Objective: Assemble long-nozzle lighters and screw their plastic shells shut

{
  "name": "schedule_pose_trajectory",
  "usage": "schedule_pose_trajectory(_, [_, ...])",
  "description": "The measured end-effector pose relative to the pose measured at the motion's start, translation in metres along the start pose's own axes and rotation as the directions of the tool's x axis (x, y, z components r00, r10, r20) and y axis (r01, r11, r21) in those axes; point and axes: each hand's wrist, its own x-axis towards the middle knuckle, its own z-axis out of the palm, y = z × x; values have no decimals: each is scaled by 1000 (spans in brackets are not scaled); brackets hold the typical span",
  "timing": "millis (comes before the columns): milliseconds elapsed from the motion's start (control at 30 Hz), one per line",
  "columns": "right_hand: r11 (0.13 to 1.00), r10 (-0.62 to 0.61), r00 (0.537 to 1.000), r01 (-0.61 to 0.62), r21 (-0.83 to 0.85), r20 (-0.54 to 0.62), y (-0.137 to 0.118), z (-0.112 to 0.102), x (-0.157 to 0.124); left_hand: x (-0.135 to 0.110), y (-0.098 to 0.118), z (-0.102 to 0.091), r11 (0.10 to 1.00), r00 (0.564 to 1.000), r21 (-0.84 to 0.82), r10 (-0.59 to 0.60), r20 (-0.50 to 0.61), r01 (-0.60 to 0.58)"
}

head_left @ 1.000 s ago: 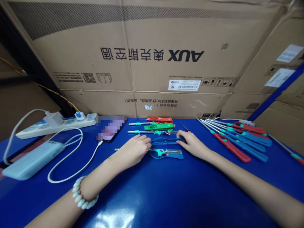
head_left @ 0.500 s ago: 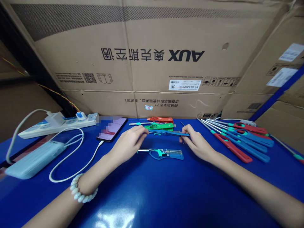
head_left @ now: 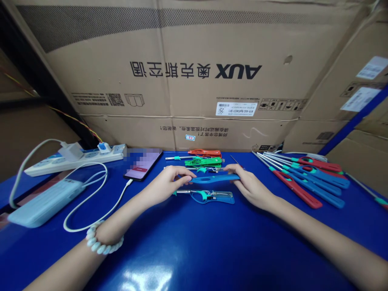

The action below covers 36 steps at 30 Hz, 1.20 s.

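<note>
Between my hands is a long blue lighter casing half, raised just above the table. My left hand pinches its left end between thumb and fingers. Gripping its right end is my right hand; a thin metal rod pokes up behind those fingers. Nearer me lies an opened lighter, with a blue shell, teal trigger, metal tube and clear fuel tank. Just beyond the held casing, another opened lighter is partly hidden. Green lighter parts and an orange casing lie farther back.
Several red and blue long-nosed lighters are fanned out at the right. On the left are a phone with a white cable, a light-blue power bank and a power strip. A large cardboard sheet stands behind.
The blue casing half has come slightly toward me and turned, showing more of its broad side. My left hand has shifted a little nearer and now pinches its left end.
</note>
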Motion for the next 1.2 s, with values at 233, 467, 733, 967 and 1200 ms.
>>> schedule_pose_trajectory(233, [994, -74, 996, 78, -81, 58, -10, -4, -1, -1, 3, -1, 981, 994, 168, 103, -20, -98])
schedule_pose_trajectory(467, [985, -64, 993, 78, -152, 96, -14, -7, 0, -1, 2, -1, 960, 987, 231, 157, 30, -159])
schedule_pose_trajectory(733, [972, -89, 980, 125, -201, 177, -17, -4, 0, -2, 3, -1, 955, 975, 229, 150, 167, -186])
schedule_pose_trajectory(967, [943, -156, 968, 205, -262, 195, -16, 2, -2, -4, -3, 8, 924, 975, 333, 135, 179, -189])
schedule_pose_trajectory(1200, [935, -133, 965, 197, -295, 224, -13, 7, -2, -4, -2, 9, 913, 977, 372, 102, 188, -167])
